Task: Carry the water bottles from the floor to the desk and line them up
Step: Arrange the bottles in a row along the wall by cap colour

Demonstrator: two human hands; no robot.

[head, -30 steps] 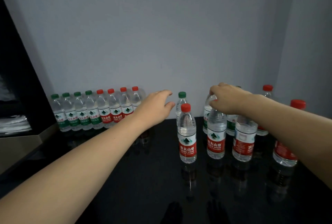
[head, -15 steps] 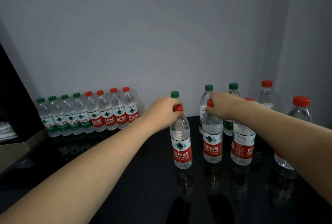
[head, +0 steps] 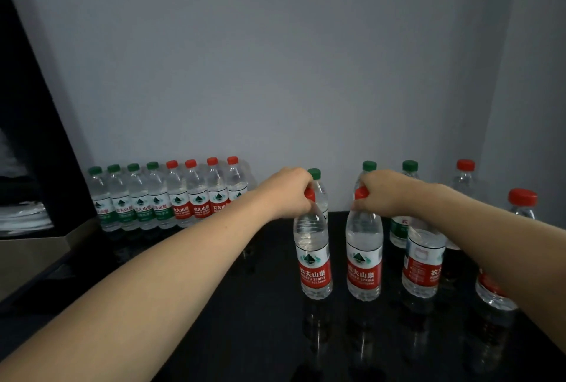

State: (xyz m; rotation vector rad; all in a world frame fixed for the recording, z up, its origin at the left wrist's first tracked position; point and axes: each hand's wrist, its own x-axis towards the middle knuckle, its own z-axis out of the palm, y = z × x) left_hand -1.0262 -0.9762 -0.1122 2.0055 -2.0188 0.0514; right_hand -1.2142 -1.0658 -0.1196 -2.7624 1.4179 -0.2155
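Left hand (head: 292,193) and right hand (head: 382,194) are each gripping a red-capped bottle (head: 314,259) (head: 364,256) by the neck, probably for moving them toward the back row (head: 171,198) on the tabletop (head: 245,320).

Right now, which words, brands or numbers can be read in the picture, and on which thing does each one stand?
"农夫山泉" and "NONGFU SPRING": red label of the left held bottle.
"农夫山泉": red label of the right held bottle.
"农夫山泉": red labels in the back row.
Small print and the green labels there: too blurred to read.
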